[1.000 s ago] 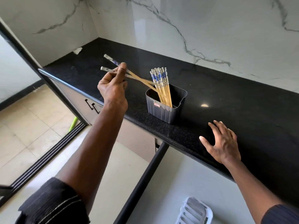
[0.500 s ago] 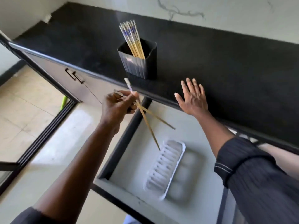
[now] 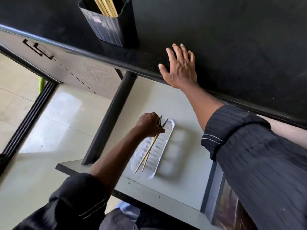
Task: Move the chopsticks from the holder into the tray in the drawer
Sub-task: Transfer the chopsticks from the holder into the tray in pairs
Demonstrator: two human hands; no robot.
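Observation:
My left hand grips two wooden chopsticks near their patterned tops and holds them low over the white ribbed tray in the open drawer. Their thin tips point toward the tray's near end. The dark ribbed holder stands on the black counter at the top, with several more chopsticks sticking out of it. My right hand rests flat on the counter's front edge, fingers spread.
The drawer has a dark left wall and a pale floor. A closed cabinet door with a black handle lies to the left. Pale floor tiles and a black sliding track are at lower left.
My left hand carried the two chopsticks from beside the holder down into the drawer and over the tray. The view tilted downward. My right hand stayed on the counter edge.

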